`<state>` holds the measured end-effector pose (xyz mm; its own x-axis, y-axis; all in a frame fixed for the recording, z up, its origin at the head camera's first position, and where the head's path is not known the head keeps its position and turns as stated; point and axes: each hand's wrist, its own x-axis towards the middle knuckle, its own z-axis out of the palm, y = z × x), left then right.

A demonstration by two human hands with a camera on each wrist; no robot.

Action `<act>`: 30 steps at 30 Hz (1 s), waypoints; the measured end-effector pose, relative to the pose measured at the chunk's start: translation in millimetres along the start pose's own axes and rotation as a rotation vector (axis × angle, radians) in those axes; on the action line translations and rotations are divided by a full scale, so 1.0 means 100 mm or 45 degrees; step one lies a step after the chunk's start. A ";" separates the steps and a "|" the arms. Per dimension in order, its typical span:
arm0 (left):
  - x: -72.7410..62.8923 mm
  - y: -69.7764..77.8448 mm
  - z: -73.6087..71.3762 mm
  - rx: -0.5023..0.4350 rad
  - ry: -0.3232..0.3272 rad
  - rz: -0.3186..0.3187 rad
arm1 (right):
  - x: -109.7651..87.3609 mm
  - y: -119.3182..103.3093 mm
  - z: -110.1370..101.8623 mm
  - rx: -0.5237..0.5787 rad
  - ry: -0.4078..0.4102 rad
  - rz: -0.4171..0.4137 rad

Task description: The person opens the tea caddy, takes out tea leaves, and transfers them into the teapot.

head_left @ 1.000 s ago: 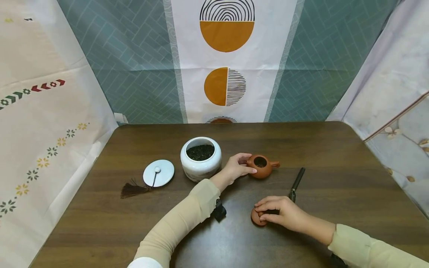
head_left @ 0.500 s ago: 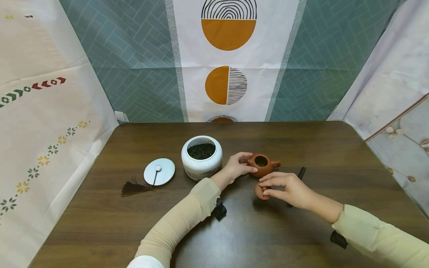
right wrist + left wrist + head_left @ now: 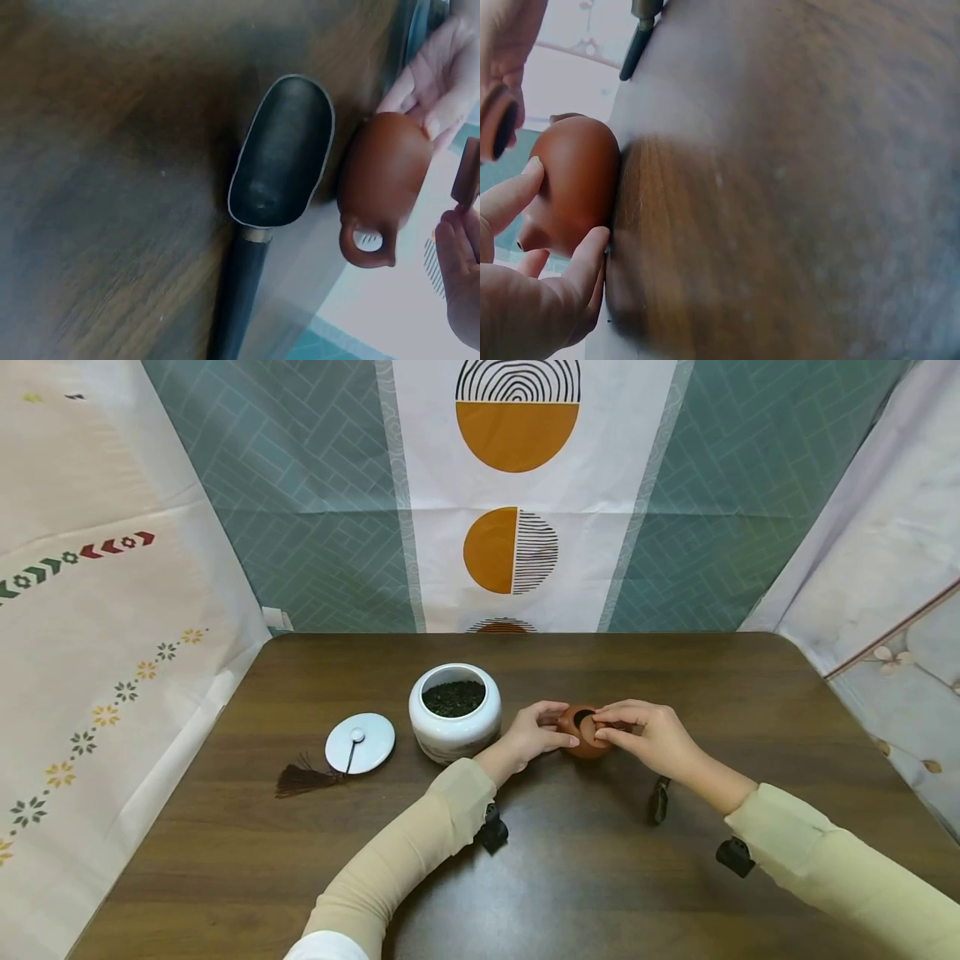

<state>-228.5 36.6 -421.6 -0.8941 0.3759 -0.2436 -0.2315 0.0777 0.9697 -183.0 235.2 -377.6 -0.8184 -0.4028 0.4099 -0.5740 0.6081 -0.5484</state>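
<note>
A small reddish-brown clay teapot stands on the table, its round opening partly covered from sight. My left hand grips it at the spout side, thumb on one side and fingers on the other. The spout and body show in the left wrist view. Just over the opening, my right hand pinches the matching teapot lid, which is tilted and apart from the pot in both wrist views. The teapot's loop handle points toward the right-hand side, partly hidden by my right hand in the head view.
Left of the teapot stands a white jar filled with dark loose tea. Its white lid with a brown tassel lies further left. A dark tea scoop with a black handle lies below my right hand. Patterned cloths hang around the table.
My right hand has lifted the teapot lid from the table and carried it up and away to over the teapot's opening. My left hand keeps its grip on the teapot.
</note>
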 end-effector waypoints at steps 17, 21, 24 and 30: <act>-0.02 0.02 0.00 0.000 -0.004 0.002 | 0.20 0.19 0.16 -0.001 -0.022 0.175; -0.01 0.02 0.00 -0.004 -0.002 0.001 | 0.21 0.20 0.16 0.002 -0.031 0.185; -0.01 0.02 0.00 -0.004 0.003 0.001 | 0.20 0.21 0.16 0.013 -0.050 0.209; -0.01 -0.01 0.00 0.061 0.018 0.045 | 0.18 0.24 0.18 0.019 -0.067 0.265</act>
<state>-227.7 36.5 -422.3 -0.9068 0.3660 -0.2094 -0.1818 0.1087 0.9773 -211.9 230.1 -396.8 -0.9193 -0.3054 0.2481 -0.3927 0.6717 -0.6282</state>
